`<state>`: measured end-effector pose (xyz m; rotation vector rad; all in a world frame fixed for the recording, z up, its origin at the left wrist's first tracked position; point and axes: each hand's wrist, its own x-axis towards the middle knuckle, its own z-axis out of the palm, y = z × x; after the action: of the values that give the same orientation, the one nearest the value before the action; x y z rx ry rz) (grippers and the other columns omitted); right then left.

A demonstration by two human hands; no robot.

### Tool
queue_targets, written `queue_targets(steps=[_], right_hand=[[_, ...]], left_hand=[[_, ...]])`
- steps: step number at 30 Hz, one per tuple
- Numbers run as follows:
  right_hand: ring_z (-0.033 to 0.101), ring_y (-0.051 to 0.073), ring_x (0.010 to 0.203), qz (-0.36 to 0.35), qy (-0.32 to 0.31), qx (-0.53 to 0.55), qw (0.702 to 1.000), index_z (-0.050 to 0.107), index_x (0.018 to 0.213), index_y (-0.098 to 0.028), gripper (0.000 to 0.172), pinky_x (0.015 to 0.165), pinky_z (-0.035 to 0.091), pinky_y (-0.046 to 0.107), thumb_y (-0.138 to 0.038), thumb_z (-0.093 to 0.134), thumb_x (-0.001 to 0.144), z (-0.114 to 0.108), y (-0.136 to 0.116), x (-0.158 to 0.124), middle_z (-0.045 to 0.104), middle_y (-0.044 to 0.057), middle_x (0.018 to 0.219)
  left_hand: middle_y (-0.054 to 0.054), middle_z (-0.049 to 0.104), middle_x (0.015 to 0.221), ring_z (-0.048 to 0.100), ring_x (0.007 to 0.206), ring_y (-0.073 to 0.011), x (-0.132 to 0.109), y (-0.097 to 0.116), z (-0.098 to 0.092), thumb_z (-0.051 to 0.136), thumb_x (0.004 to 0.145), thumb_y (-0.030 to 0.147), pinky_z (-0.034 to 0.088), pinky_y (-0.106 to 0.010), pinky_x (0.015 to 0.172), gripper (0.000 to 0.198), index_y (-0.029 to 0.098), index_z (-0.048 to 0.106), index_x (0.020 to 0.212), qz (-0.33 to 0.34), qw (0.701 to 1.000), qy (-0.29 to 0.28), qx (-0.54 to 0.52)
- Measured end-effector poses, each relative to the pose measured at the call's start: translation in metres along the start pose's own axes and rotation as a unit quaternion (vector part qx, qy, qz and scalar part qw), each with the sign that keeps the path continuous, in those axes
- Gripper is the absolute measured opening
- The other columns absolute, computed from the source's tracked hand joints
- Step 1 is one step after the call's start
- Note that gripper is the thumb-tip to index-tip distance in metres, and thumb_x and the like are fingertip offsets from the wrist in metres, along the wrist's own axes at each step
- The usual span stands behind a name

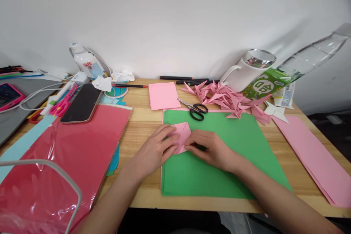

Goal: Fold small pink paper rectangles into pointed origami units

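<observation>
A small pink paper square (183,134) with a diagonal crease lies on a stack of green paper (219,179). My left hand (157,146) rests at its left side, fingers apart and lying over the edge. At the lower right edge, my right hand (210,148) pinches the square between thumb and fingers. Just above the hands are black-handled scissors (197,111), partly on the green stack. A pile of pink squares (163,95) sits behind them, and folded pink paper pieces (227,97) are heaped to the right.
Along the right stand a white mug (244,71), a green packet (267,84) and a tilted clear bottle (315,55). Pink strips (315,157) lie at the right edge. On the left are a red paper pack (68,153), a phone (82,103), pink scissors (64,102) and a white cable (68,179).
</observation>
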<state>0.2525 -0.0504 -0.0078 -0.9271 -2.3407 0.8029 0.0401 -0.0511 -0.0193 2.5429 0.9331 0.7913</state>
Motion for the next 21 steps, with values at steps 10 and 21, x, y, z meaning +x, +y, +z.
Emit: queue_targets(steps=[10, 21], right_hand=[[0.047, 0.010, 0.056, 0.097, 0.045, 0.023, 0.994, 0.058, 0.076, -0.017, 0.010, 0.053, 0.040, 0.021, -0.021, 0.053, 0.084, 0.0019, 0.0046, 0.0026, 0.057, 0.001, 0.069], [0.047, 0.009, 0.056, 0.103, 0.013, 0.040, 0.994, 0.057, 0.079, -0.018, 0.008, 0.053, 0.039, 0.020, -0.025, 0.058, 0.082, 0.0002, 0.0049, 0.0007, 0.055, -0.002, 0.067]], left_hand=[[-0.012, 0.060, 0.113, 0.050, 0.113, -0.0220, -0.0020, -0.0025, 0.0028, 0.046, 0.088, 0.015, 0.045, -0.046, 0.095, 0.023, 0.015, 0.061, 0.105, 0.011, 0.999, 0.015, -0.033], [-0.012, 0.060, 0.114, 0.050, 0.113, -0.0224, -0.0013, -0.0036, 0.0020, 0.048, 0.087, 0.015, 0.045, -0.046, 0.093, 0.022, 0.016, 0.063, 0.102, 0.001, 0.999, 0.012, -0.052]])
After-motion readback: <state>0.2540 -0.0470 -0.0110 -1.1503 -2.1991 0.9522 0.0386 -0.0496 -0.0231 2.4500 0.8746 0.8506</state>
